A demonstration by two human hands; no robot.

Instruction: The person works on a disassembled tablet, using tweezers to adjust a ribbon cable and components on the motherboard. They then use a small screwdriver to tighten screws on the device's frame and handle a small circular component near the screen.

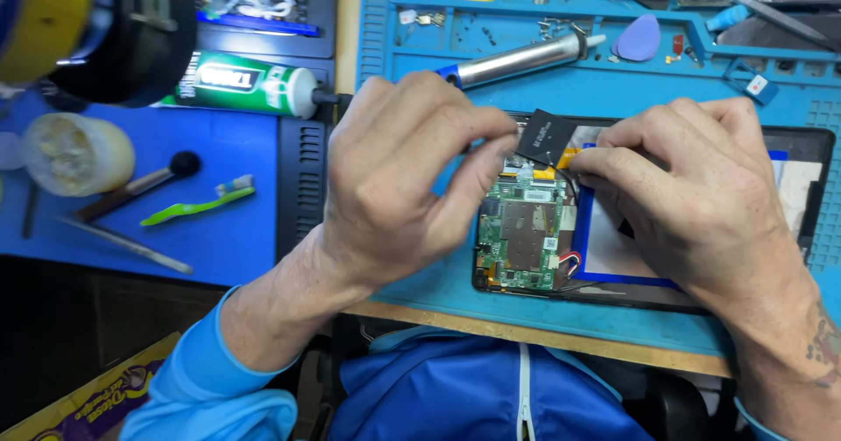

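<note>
Left hand (399,178) pinches black flap (547,136), tilted up over opened tablet (648,222).

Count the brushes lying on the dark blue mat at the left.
2. A green toothbrush lies mid-mat; a black round-headed brush lies just left of it, beside the pale tub. The left hand may hide others.
</note>
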